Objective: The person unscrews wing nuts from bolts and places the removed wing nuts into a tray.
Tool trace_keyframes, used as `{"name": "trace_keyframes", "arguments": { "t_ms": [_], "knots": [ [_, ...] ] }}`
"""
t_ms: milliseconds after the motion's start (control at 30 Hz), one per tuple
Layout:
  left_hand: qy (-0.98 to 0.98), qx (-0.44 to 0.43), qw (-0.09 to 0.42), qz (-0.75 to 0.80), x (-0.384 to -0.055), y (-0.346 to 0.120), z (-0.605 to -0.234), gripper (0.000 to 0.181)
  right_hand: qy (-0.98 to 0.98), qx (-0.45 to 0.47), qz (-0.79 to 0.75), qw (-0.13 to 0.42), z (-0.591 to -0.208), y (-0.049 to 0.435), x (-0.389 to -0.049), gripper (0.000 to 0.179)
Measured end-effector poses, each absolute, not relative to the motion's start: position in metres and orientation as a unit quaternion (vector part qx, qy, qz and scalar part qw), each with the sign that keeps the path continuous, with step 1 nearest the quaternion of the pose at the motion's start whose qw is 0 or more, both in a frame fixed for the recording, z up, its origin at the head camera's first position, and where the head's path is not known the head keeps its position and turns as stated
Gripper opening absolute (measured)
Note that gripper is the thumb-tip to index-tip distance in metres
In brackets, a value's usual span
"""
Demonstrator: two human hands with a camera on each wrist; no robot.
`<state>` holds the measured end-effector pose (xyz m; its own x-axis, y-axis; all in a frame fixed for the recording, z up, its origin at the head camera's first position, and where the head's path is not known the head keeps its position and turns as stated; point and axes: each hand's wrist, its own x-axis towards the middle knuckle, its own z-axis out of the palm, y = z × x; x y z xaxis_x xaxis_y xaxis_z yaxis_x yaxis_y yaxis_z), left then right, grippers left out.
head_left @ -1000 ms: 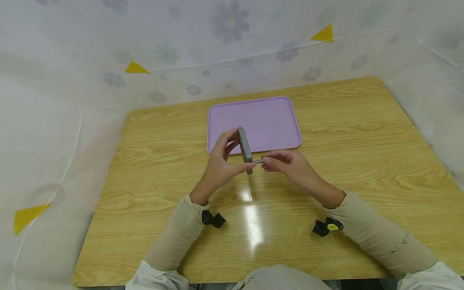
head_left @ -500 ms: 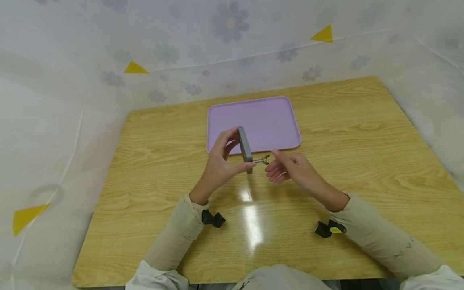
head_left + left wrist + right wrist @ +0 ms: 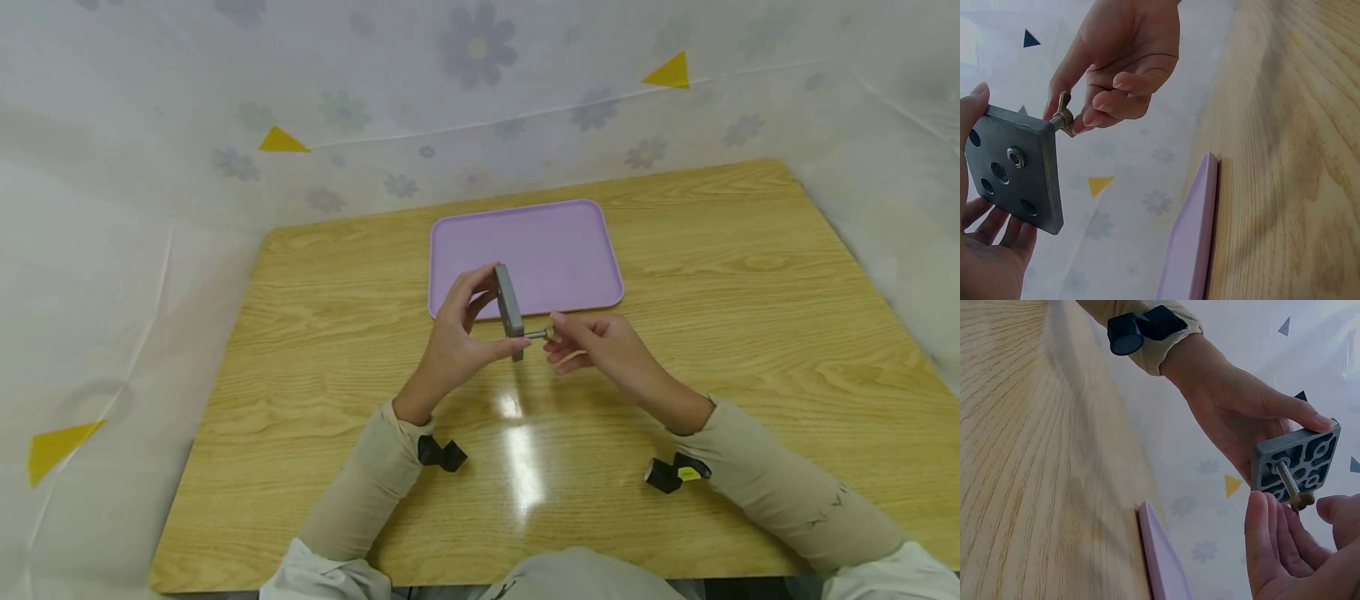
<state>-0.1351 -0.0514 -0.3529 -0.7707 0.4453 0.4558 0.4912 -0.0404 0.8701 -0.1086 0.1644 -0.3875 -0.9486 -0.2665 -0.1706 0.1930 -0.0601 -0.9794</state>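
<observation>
My left hand [image 3: 457, 333] grips a grey square plate [image 3: 507, 302] by its edges and keeps it upright above the table. Several round holes pierce its flat face, and a socket-head bolt [image 3: 1016, 157] sits in one of them. In the right wrist view the plate's other face is ribbed, and the threaded bolt shank sticks out of it. A brass wing nut [image 3: 1302, 500] is on the shank's outer end. My right hand [image 3: 600, 337] has its thumb and fingertips around the wing nut, partly hiding it in the head view.
A lilac tray [image 3: 555, 250] lies on the wood-grain table [image 3: 337, 333] behind the hands. Pale flowered sheeting [image 3: 420, 83] hangs around the table's back and sides. Each sleeve carries a black wrist camera [image 3: 442, 452].
My right hand lets go of the wing nut, draws back with its fingers spread, then returns to it. The left hand and the plate stay almost still.
</observation>
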Motion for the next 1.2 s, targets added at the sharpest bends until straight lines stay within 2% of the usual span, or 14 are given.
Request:
{"name": "trace_keyframes", "arguments": {
  "t_ms": [233,767,933,1067,1200],
  "knots": [
    [-0.693,-0.338,0.018,-0.636,-0.135,-0.051,-0.353,0.082,0.659,-0.053,-0.738,0.139,-0.389,0.164,-0.109,0.029],
    [-0.69,-0.341,0.018,-0.638,-0.136,-0.051,-0.354,0.082,0.694,-0.091,-0.707,0.104,-0.393,0.167,-0.109,0.027],
    [-0.69,-0.339,0.022,-0.638,-0.137,-0.052,-0.354,0.082,0.699,-0.087,-0.704,0.09,-0.395,0.169,-0.11,0.03],
    [-0.69,-0.339,0.026,-0.639,-0.137,-0.052,-0.354,0.083,0.711,-0.061,-0.696,0.076,-0.396,0.173,-0.109,0.041],
    [-0.691,-0.339,0.027,-0.638,-0.137,-0.052,-0.355,0.083,0.707,-0.054,-0.697,0.11,-0.394,0.174,-0.107,0.054]
  ]
}}
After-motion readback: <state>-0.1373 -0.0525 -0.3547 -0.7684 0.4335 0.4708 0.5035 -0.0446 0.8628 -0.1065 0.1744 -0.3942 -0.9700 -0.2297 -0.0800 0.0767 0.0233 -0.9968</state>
